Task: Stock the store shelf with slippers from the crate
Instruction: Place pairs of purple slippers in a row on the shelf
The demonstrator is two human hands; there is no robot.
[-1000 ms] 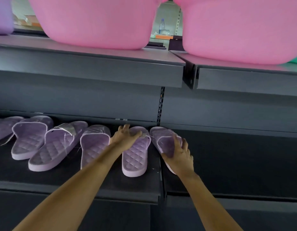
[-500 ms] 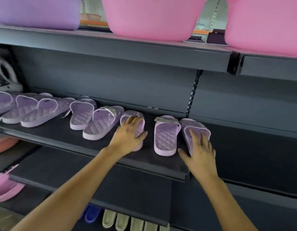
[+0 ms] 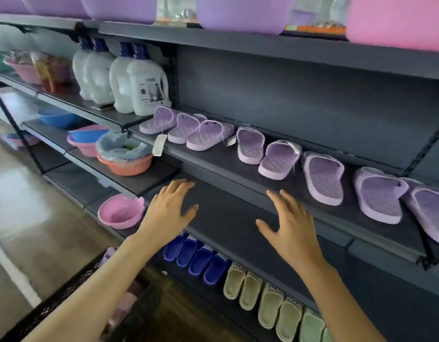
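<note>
Plainly the job is partway through. At the near left stands the black crate [image 3: 65, 292], with pale pink and lilac shapes inside that are too blurred to name, probably more stock to bring up. The left hand [image 3: 167, 211] and then the right hand [image 3: 291, 228] hang flat with fingers spread and hold nothing, in front of the dark board below the slipper shelf [image 3: 213, 160]. On that shelf a row of lilac slippers [image 3: 323, 178] runs from the far left to the near right, toes towards the back, unevenly spaced and angled. They look soft and moulded, with quilted footbeds and a broad strap. A paper tag [image 3: 159, 144] dangles over the edge.
</note>
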